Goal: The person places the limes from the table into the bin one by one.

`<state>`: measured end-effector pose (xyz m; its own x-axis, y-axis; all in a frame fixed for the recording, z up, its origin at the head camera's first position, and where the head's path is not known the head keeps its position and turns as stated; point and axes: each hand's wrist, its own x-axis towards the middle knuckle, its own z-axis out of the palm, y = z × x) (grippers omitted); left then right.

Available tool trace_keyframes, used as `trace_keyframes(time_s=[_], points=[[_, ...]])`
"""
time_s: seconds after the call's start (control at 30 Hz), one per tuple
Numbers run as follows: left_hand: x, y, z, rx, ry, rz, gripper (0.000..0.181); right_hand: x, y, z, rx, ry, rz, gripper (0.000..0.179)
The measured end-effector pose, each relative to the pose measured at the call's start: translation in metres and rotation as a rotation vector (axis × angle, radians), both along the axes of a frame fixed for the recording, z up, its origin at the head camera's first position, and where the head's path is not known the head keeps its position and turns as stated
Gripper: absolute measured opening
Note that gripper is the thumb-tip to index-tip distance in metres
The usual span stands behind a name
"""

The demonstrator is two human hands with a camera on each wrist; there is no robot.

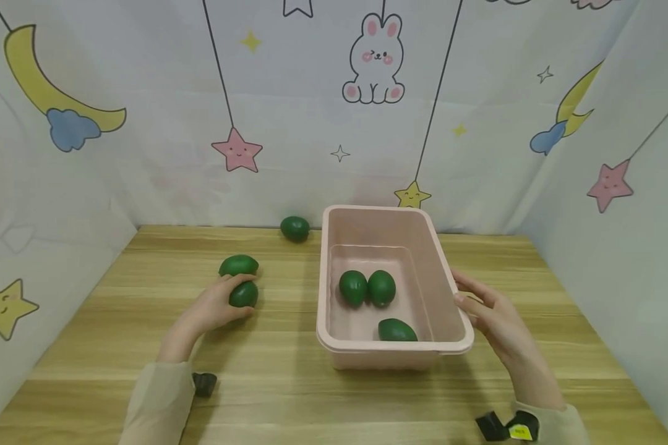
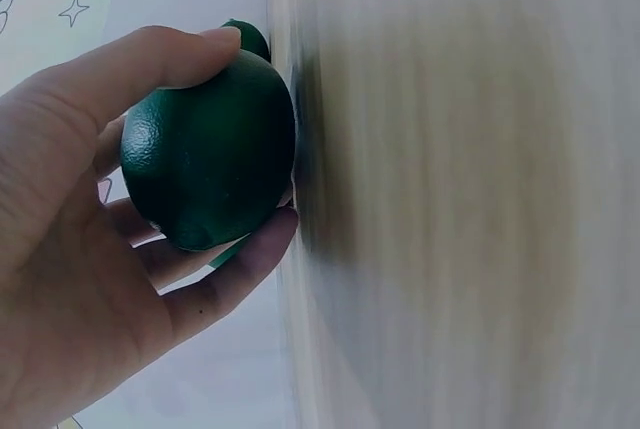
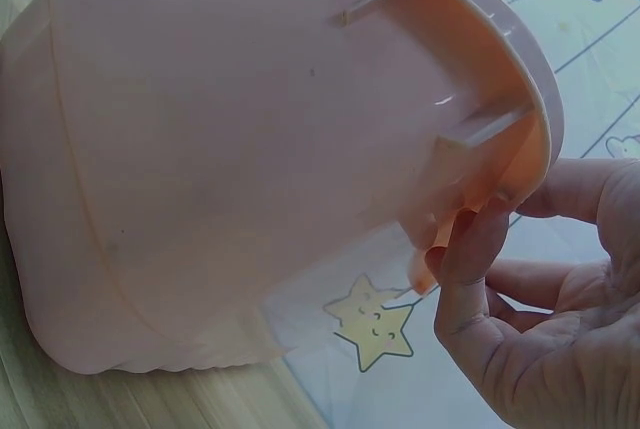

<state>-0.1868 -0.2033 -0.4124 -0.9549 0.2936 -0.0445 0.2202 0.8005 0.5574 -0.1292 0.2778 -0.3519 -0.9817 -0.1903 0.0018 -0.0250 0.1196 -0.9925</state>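
Observation:
My left hand (image 1: 216, 305) grips a glossy dark green fruit (image 2: 210, 149), egg-shaped like an avocado, with the thumb on one side and fingers round the other. It is low over the wooden table. Just behind it lies another green fruit (image 1: 239, 264), right beside the fingers. On the right, my right hand (image 1: 492, 315) pinches the side rim of a pale pink plastic bin (image 1: 395, 347), as the right wrist view also shows with the hand (image 3: 560, 294) at the lip. Inside the bin are three green fruits, two side by side (image 1: 353, 288) and one near the front wall (image 1: 397, 330).
A further green fruit (image 1: 295, 228) lies at the table's back edge, left of the bin. The wooden table (image 1: 278, 395) meets a white cloth backdrop (image 1: 289, 80) printed with stars, moons and a rabbit, which also runs along both sides.

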Motion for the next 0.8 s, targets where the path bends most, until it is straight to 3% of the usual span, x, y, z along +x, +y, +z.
trace_keyframes(time_s=[0.3,0.8], points=[[0.001,0.000,0.003,-0.011,0.014,0.003,0.064,0.000,0.000,0.000,-0.002,-0.007,-0.003,0.053],[0.005,0.009,0.016,0.006,0.043,-0.005,0.063,0.001,0.001,0.001,0.017,-0.025,-0.001,0.055]])
